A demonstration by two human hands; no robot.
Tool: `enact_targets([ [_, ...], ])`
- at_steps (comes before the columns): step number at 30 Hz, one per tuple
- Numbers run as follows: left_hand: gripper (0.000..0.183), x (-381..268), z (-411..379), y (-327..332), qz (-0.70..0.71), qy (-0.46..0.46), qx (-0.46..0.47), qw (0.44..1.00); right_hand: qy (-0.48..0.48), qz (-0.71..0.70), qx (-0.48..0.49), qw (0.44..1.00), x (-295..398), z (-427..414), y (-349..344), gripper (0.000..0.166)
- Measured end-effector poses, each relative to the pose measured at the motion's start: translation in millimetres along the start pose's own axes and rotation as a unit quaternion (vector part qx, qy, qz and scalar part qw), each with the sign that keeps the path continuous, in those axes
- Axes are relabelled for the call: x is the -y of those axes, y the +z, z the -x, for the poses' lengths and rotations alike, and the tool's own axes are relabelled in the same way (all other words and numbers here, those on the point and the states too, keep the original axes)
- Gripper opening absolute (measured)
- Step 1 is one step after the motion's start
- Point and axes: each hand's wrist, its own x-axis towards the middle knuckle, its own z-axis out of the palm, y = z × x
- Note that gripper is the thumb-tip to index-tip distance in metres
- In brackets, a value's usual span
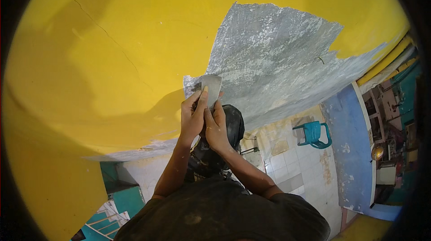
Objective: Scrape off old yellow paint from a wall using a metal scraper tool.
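Observation:
My left hand (193, 118) and my right hand (216, 128) are close together, both gripping a flat grey metal scraper blade (212, 86). My left thumb lies along the blade's face; any handle is hidden by my fingers. The blade's broad end points at the wall, near the ragged border between yellow paint (161, 49) and a large scraped grey patch (272, 45). Whether its edge touches the wall, I cannot tell. White flecks dot my forearms. Just beyond my right hand is a knee in black trousers (234, 119).
A long thin crack (106, 32) runs down the yellow paint. A short wire (321, 60) sticks out of the grey patch. Far below, a teal plastic chair (313, 135) stands on the tiled floor (293, 163), near a blue wall (350, 140). Cluttered shelving (377, 113) fills the right side.

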Motion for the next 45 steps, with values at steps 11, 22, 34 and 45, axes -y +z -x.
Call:
enact_targets([
  [11, 0.029, -26.9, -23.0, 10.3, -0.045, 0.032, 0.004, 0.998, -0.016, -0.092, -0.009, 0.996, 44.2, -15.0, 17.7, 0.035],
  [22, 0.03, -15.5, -6.5, 11.2, -0.067, 0.034, -0.026, 0.997, 0.008, -0.064, 0.014, 0.998, 32.7, -4.2, 0.3, 0.032],
  [34, 0.03, -48.7, -33.0, 24.2, -0.103, 0.09, -0.032, 0.99, -0.017, -0.094, 0.027, 0.995, 79.8, -23.9, 19.1, 0.029],
  [45, 0.031, -27.5, -16.5, 15.2, -0.106, 0.106, -0.038, 0.988, 0.005, -0.088, 0.018, 0.996, 55.1, -3.2, 9.5, 0.035],
])
